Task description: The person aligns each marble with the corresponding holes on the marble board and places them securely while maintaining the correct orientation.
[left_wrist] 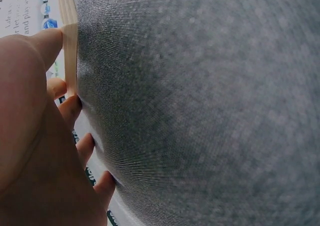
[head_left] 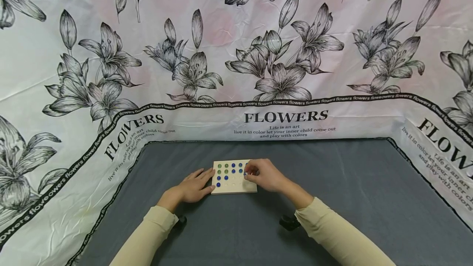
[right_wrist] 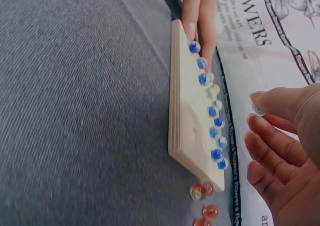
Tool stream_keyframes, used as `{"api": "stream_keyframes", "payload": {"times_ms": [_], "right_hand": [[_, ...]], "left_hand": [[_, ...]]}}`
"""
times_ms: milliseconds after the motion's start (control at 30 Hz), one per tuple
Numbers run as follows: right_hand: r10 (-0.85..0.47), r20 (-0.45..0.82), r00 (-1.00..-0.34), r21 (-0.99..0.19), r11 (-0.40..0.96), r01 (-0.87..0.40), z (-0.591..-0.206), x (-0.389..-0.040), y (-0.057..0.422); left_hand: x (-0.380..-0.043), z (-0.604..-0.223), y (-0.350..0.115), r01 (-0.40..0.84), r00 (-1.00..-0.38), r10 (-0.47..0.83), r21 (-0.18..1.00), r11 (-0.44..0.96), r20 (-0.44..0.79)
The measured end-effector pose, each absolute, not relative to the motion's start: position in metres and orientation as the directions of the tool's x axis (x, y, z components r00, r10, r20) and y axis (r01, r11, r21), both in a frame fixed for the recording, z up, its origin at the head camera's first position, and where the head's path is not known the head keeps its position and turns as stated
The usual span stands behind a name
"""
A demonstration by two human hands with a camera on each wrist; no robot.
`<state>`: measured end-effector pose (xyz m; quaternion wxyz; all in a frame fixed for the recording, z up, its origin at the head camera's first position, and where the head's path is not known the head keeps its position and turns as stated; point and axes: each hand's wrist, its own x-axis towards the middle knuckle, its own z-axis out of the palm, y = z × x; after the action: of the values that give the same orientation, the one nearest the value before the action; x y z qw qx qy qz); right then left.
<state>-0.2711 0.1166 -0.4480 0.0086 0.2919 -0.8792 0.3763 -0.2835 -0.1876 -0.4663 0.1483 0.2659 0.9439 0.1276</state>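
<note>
Over grey cloth (head_left: 236,229), the left hand (head_left: 192,186) lies spread against a board (head_left: 242,186), the right hand (head_left: 268,175) pinching a marble (right_wrist: 257,108).

The board lies before me on the counter, with my left hand (head_left: 192,186) against its left edge and my right hand (head_left: 271,175) above its right end. Between the thumb and fingers of that hand sits a single marble (right_wrist: 257,108). On the board (head_left: 242,186), seated marbles (head_left: 233,171) run along the two far rows and down the left side; bare holes lie to the near right. Loose marbles (right_wrist: 210,211) rest just off its right end. Behind the counter (head_left: 332,212) rises a cloth (head_left: 210,124), which also borders it left and right.
</note>
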Motion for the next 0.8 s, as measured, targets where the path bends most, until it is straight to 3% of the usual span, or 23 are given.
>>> {"api": "stream_keyframes", "payload": {"times_ms": [800], "right_hand": [[-0.544,0.211,-0.812,-0.646,0.547,-0.533,-0.466,-0.277,0.073]], "left_hand": [[-0.284,-0.466,-0.186,0.454,-0.820,0.531,0.322,0.831,-0.214]]}}
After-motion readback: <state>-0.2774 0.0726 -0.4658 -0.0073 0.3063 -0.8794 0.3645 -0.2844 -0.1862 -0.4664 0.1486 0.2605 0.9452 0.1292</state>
